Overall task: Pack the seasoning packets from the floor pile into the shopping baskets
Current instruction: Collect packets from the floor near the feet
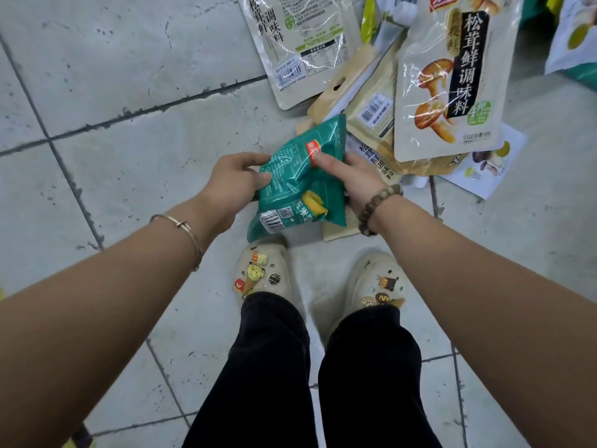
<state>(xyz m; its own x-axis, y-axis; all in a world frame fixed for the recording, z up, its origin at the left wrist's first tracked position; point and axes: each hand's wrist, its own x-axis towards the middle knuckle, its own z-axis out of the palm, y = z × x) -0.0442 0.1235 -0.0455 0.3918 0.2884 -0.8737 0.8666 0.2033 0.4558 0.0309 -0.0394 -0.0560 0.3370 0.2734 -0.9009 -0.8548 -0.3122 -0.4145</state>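
A teal green seasoning packet with a barcode and a yellow picture is held above the floor in front of my feet. My left hand grips its left edge, thumb on top. My right hand holds its right side, thumb lying across the front by the red label. Behind it a pile of packets spreads over the tiles: a large beige mushroom seasoning packet face up, another beige packet back side up, and a white packet at the right. No basket is in view.
Grey floor tiles stretch to the left and back. My two feet in cream clogs stand just below the held packet. More packets and a green edge crowd the top right corner.
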